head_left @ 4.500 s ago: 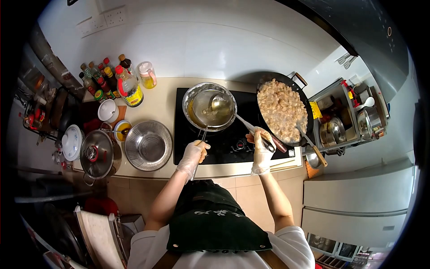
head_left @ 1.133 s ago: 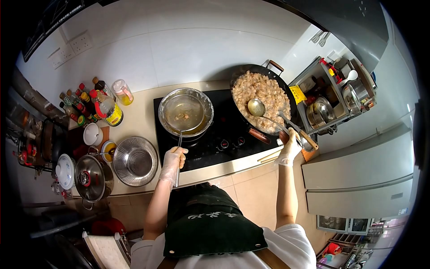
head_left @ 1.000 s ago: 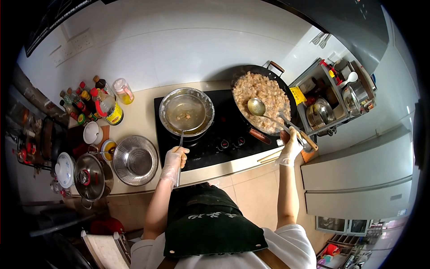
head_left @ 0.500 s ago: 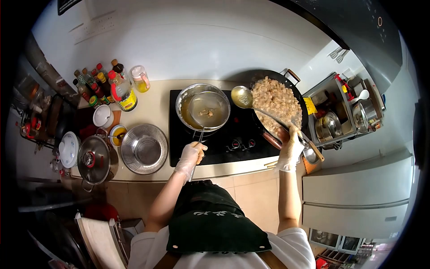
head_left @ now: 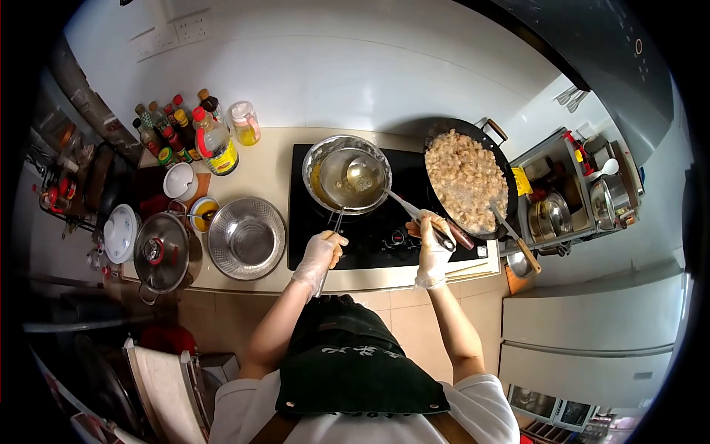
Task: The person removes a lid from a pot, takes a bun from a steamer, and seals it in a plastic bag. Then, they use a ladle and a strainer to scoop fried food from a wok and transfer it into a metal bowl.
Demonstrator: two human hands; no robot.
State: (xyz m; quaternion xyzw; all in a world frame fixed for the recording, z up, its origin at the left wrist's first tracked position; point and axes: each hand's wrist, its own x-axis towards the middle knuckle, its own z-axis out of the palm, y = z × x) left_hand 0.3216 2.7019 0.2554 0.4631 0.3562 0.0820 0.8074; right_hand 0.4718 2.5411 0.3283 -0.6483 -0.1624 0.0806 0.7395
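Observation:
My left hand [head_left: 320, 257], in a clear glove, is closed around the long handle of a fine-mesh strainer [head_left: 334, 169]. The strainer rests over a metal pot [head_left: 311, 194] with yellowish liquid on the cooktop. In my right hand [head_left: 433, 250], also gloved, is a ladle [head_left: 361, 175], its bowl over the strainer. Just right of that hand stands a black wok [head_left: 433, 189] filled with browned chunks of food [head_left: 467, 174]. A turner with a wooden handle [head_left: 523, 249] leans in the wok.
A perforated steel basin [head_left: 275, 240] and a lidded pot [head_left: 171, 255] stand left of the black cooktop [head_left: 373, 255]. Behind them are sauce bottles [head_left: 220, 152], an oil jug [head_left: 245, 126] and a white bowl [head_left: 179, 180]. A rack of pans [head_left: 551, 214] is at right.
My right hand has moved left, bringing the ladle from the wok's left edge to over the strainer. My left hand keeps its hold on the strainer handle. The whole view has shifted slightly.

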